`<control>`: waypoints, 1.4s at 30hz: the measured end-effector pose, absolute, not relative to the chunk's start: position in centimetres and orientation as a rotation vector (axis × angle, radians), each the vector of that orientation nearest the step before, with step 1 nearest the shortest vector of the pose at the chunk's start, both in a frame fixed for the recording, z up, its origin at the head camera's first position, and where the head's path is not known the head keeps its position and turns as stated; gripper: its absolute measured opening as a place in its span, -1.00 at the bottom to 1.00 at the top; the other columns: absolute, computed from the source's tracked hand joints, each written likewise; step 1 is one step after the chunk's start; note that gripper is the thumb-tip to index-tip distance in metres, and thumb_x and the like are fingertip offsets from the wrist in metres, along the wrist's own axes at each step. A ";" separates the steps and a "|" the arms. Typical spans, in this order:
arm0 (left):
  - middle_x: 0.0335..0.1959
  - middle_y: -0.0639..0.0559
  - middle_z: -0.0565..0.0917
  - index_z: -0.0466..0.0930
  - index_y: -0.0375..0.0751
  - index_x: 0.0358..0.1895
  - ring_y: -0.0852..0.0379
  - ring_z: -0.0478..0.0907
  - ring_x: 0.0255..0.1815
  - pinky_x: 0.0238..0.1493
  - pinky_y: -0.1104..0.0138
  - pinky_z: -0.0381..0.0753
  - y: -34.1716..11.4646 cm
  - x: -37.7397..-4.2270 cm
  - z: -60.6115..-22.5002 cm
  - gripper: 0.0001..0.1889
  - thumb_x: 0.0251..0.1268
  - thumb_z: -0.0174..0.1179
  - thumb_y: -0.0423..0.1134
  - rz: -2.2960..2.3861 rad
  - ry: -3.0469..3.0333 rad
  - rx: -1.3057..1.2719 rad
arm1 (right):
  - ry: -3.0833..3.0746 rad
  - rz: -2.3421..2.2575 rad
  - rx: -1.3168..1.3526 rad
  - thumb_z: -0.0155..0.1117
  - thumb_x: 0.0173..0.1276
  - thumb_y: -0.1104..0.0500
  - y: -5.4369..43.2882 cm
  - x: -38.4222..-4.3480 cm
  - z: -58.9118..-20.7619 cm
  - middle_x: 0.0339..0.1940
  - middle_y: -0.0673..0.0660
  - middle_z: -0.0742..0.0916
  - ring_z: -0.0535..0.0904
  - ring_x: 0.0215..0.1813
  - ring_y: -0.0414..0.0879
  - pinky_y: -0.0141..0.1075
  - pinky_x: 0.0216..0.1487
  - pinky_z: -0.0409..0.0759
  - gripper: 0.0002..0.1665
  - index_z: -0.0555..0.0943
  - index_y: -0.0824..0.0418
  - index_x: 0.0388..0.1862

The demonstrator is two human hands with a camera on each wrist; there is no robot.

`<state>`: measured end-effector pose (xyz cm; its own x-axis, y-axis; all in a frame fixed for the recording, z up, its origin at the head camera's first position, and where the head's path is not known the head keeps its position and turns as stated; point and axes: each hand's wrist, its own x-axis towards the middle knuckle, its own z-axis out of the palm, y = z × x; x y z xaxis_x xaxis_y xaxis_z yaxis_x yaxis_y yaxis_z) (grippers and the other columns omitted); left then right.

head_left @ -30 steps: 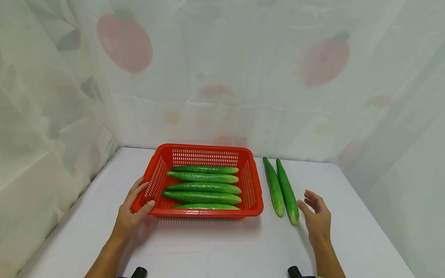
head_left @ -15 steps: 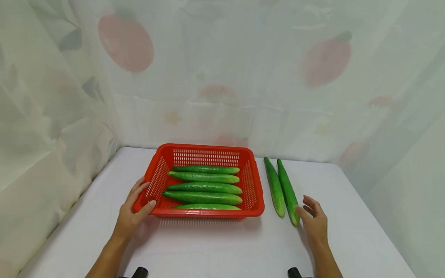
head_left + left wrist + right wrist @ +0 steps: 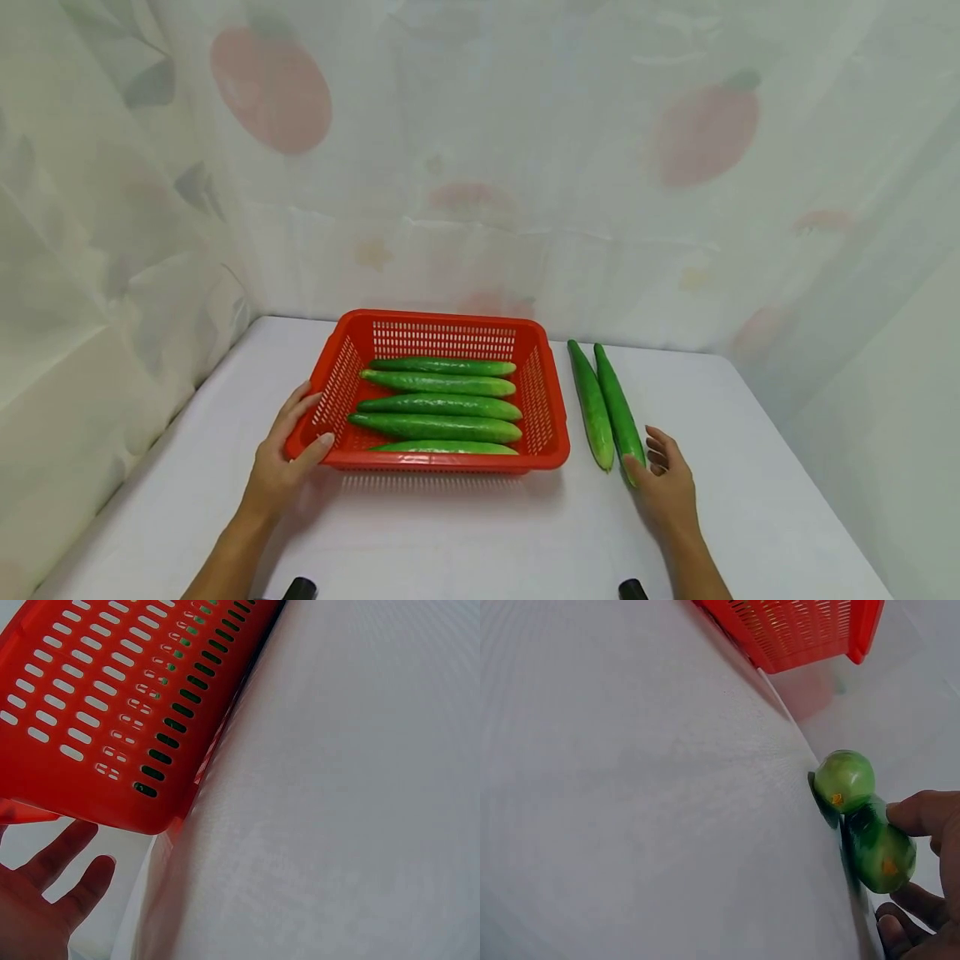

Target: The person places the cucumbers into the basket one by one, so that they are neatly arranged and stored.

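Observation:
At the front left corner of a red plastic basket, my left hand holds the rim, thumb over the front and fingers along the left side. Several green cucumbers lie crosswise in the basket. To its right, two more cucumbers lie side by side on the table, pointing away from me. My right hand grips the near end of the right-hand cucumber, thumb on one side and fingers on the other. The left-hand cucumber lies close beside it. In the right wrist view, the thumb touches the gripped cucumber.
A white cloth covers the table. Behind it hangs a pale curtain with faded fruit prints, and another curtain closes off the left side. Two black objects poke in at the bottom edge.
My right hand has moved left onto the near end of the right-hand cucumber and now grips it. The left hand and basket have stayed in place.

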<state>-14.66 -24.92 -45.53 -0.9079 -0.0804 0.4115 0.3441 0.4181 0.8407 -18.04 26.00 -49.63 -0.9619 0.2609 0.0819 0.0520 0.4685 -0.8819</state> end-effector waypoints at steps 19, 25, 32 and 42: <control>0.49 0.02 0.12 0.32 -0.21 0.38 0.24 0.21 0.34 0.05 0.58 0.36 -25.1 -14.8 -45.8 -0.42 0.27 0.19 -0.38 -1.508 -2.265 -0.247 | -2.470 1.242 -0.345 0.20 0.32 0.26 25.4 -17.8 -49.7 0.13 0.34 0.60 0.54 0.06 0.14 -0.24 -0.06 0.47 -0.43 0.40 0.21 0.31; 0.50 0.04 0.11 0.32 -0.21 0.39 0.25 0.22 0.32 0.05 0.56 0.37 -25.2 -14.8 -45.8 -0.43 0.30 0.17 -0.35 -1.504 -2.272 -0.252 | -2.408 1.233 -0.387 0.16 0.30 0.29 25.4 -17.7 -49.6 0.09 0.38 0.61 0.57 0.05 0.21 0.01 -0.03 0.48 -0.46 0.43 0.25 0.29; 0.50 0.02 0.10 0.31 -0.21 0.39 0.25 0.22 0.32 0.04 0.56 0.37 -25.1 -14.9 -45.9 -0.43 0.31 0.16 -0.34 -1.496 -2.277 -0.256 | -2.458 1.228 -0.411 0.20 0.31 0.25 25.5 -17.7 -49.7 0.13 0.38 0.59 0.54 0.02 0.18 0.00 -0.05 0.46 -0.45 0.43 0.26 0.29; 0.49 0.06 0.12 0.33 -0.17 0.39 0.27 0.21 0.33 0.05 0.58 0.35 -25.0 -14.6 -45.5 -0.43 0.30 0.18 -0.34 -1.487 -2.281 -0.244 | -2.538 1.167 -0.351 0.28 0.28 0.20 25.7 -17.7 -49.9 0.10 0.38 0.60 0.54 -0.04 0.17 0.01 -0.12 0.45 -0.39 0.41 0.23 0.31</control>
<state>-14.63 -24.99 -45.50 -0.9029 -0.0726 0.4238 0.3584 0.4174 0.8350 -17.73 25.70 -49.89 -0.9168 0.3519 0.1887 0.0858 0.6352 -0.7676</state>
